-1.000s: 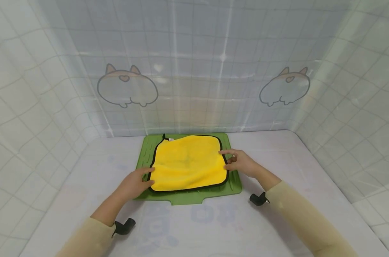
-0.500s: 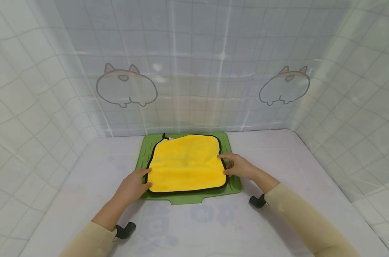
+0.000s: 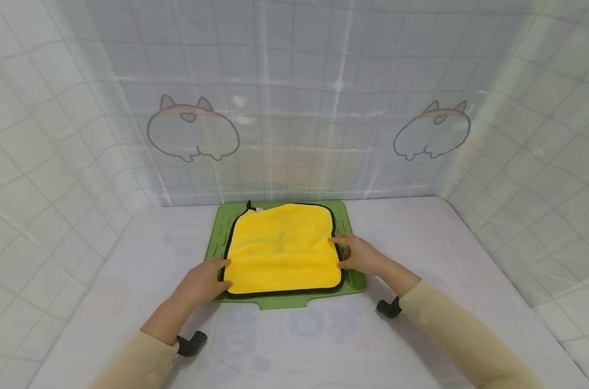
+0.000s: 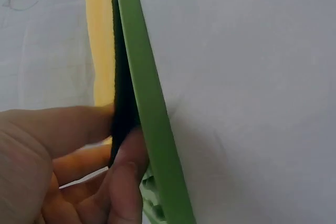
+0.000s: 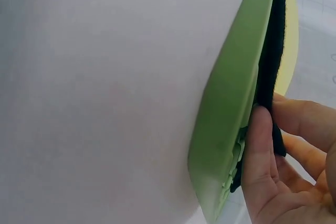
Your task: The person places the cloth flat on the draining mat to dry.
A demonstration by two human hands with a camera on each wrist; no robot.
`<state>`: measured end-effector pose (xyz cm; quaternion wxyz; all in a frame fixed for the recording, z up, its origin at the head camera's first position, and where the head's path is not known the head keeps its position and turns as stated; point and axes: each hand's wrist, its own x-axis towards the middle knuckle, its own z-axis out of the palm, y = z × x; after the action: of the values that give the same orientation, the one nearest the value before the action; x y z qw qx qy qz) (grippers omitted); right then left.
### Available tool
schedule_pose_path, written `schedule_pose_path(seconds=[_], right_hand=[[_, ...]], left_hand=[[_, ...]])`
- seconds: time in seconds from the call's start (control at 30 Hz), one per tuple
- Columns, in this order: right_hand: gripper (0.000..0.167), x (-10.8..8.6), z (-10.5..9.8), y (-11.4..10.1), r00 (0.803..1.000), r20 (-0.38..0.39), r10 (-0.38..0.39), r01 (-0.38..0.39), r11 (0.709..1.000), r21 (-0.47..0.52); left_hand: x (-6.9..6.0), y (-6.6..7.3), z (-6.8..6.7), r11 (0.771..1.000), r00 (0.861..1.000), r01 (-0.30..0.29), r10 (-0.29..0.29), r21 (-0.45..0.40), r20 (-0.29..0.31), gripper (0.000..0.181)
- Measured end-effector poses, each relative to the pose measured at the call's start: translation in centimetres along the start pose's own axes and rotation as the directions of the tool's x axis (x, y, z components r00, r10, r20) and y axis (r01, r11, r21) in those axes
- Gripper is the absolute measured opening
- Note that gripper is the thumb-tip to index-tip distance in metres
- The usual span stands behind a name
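Observation:
A yellow cloth (image 3: 282, 248) with black edging lies spread over a green ridged mat (image 3: 283, 300). A small black loop and white tag show at its far left corner. At the cloth's left edge, my left hand (image 3: 202, 281) pinches the border near the front corner. My right hand (image 3: 362, 255) pinches the opposite edge, also toward the front. Both wrist views show the black edging between thumb and fingers, just over the mat's rim. The part of the mat beneath the cloth is hidden.
The mat lies on a pale printed tablecloth (image 3: 314, 351), close to the back wall (image 3: 294, 108). Grid-patterned sheets with animal drawings line the back and sides. A black fitting (image 3: 192, 343) is on the left wrist and another (image 3: 389, 308) on the right.
The cloth's front part has shifted slightly toward me and flattened, and its front fold has eased. Both hands have moved a little nearer with its edges. The mat has stayed put.

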<state>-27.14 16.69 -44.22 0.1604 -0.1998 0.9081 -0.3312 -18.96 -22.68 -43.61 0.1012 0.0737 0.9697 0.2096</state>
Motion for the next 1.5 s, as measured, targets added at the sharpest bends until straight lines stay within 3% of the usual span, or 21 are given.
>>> schedule_pose_path(seconds=[0.23, 0.47, 0.67, 1.07, 1.5], right_hand=[[0.060, -0.3, -0.8, 0.4, 1.000, 0.020, -0.007, 0.007, 1.000, -0.030], [0.043, 0.5, -1.9, 0.5, 0.998, 0.055, 0.024, -0.028, 0.996, 0.085], [0.041, 2.0, -2.6, 0.4, 0.998, 0.050, 0.032, -0.040, 0.983, 0.179], [0.038, 4.2, -3.4, 0.9, 0.996, 0.051, 0.079, -0.087, 0.981, 0.171], [0.039, 5.8, -3.9, 1.6, 0.992, 0.048, 0.120, -0.128, 0.964, 0.231]], left_hand=[[0.0, -0.3, -0.3, 1.000, 0.999, -0.013, 0.013, -0.016, 0.033, 0.064], [0.8, -0.7, -1.6, 0.997, 1.000, -0.005, 0.006, -0.078, 0.010, 0.055], [2.9, -1.5, -2.4, 0.992, 1.000, 0.000, 0.000, -0.129, 0.000, 0.055], [6.9, -2.3, -2.8, 0.969, 0.999, 0.021, -0.032, -0.248, -0.039, 0.052], [10.3, -1.8, -2.2, 0.972, 0.998, -0.020, 0.004, -0.234, -0.069, 0.042]])
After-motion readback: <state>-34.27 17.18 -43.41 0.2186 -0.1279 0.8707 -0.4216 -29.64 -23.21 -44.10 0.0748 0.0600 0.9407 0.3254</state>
